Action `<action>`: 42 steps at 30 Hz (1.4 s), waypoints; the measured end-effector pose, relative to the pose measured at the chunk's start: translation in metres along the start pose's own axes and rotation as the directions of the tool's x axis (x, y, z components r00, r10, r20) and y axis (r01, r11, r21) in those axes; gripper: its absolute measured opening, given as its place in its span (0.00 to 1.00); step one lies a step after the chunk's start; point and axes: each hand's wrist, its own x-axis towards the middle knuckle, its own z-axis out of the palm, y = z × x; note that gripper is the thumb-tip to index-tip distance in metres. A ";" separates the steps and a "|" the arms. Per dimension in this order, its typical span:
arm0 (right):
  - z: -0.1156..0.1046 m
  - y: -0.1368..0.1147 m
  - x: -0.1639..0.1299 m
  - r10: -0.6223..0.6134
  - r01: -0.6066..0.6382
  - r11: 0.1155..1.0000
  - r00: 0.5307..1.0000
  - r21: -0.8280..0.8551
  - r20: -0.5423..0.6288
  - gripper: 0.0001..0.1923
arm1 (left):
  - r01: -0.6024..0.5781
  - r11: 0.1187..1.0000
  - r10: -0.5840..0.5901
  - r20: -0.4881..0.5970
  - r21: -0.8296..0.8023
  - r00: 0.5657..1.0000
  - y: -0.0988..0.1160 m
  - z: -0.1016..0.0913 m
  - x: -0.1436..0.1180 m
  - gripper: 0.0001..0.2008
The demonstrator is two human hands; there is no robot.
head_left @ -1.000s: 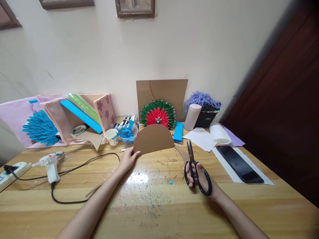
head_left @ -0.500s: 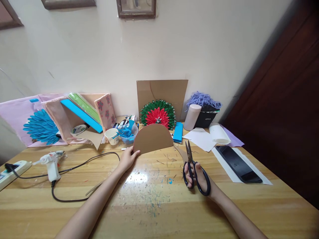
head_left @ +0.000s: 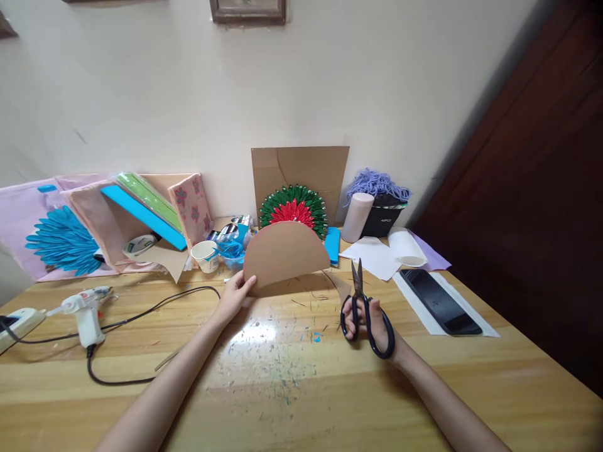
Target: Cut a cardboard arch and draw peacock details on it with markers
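through the head camera i read the left hand point(head_left: 234, 295) closed in a pinch on the left lower corner of a brown cardboard half-round point(head_left: 287, 257), thumb on the near face, fingers mostly hidden behind it. the half-round stands on edge, curve up, a reddish line along part of its rim; i cannot tell whether its straight edge touches the wooden table point(head_left: 282, 414).

the right hand point(head_left: 365, 317), to the right of the half-round and nearer me, is curled around the black handles of the scissors point(head_left: 360, 295). i note blades slightly parted, tips up, apart from the half-round.

between half-round and scissors i log a thin cardboard scrap point(head_left: 338, 282). small specks and clippings lie in front of the half-round. directly behind it: a red-and-green petalled rosette point(head_left: 294, 211), partly covered, with a square cardboard sheet point(head_left: 330, 164) behind that.

left of the half-round: a paper cup point(head_left: 206, 262); farther left, a white glue gun point(head_left: 88, 320). right of it: a blue folded strip point(head_left: 332, 243); farther right, a dark phone point(head_left: 440, 302) on white paper.
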 end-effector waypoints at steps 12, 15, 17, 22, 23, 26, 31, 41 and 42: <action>-0.003 -0.007 -0.007 -0.109 0.132 0.981 0.981 -0.139 0.159 0.40 | 0.100 0.978 -0.075 0.138 -0.186 0.988 0.034 0.002 -0.006 0.17; -0.003 -0.008 -0.007 -0.088 0.107 0.984 0.987 -0.142 0.134 0.40 | 0.085 0.986 -0.064 0.147 -0.145 0.987 0.039 0.001 -0.007 0.18; -0.002 -0.010 -0.008 -0.073 0.092 0.985 0.989 -0.149 0.127 0.39 | 0.081 0.988 -0.061 0.151 -0.132 0.987 0.042 -0.001 -0.007 0.17; 0.003 -0.018 -0.010 -0.061 0.078 0.972 0.995 -0.220 0.085 0.38 | 0.109 0.983 -0.087 0.149 -0.145 0.985 0.045 -0.003 -0.006 0.16; 0.003 -0.018 -0.010 -0.062 0.078 0.967 0.995 -0.241 0.073 0.37 | 0.115 0.982 -0.093 0.149 -0.147 0.984 0.045 -0.003 -0.006 0.16; -0.001 -0.011 -0.007 -0.072 0.083 0.946 0.996 -0.313 0.049 0.36 | 0.134 0.977 -0.108 0.157 -0.166 0.982 0.043 -0.004 -0.005 0.16; -0.011 0.008 0.000 -0.074 0.066 0.913 0.997 -0.403 -0.003 0.30 | 0.159 0.961 -0.120 0.175 -0.227 0.977 0.033 -0.008 -0.002 0.16; 0.001 -0.005 -0.011 -0.116 0.136 0.939 0.990 -0.316 0.082 0.34 | 0.142 0.968 -0.091 0.236 -0.208 0.967 0.029 -0.008 -0.003 0.16; 0.001 -0.005 -0.011 -0.119 0.138 0.937 0.990 -0.321 0.076 0.35 | 0.145 0.968 -0.090 0.254 -0.206 0.963 0.029 -0.008 -0.003 0.16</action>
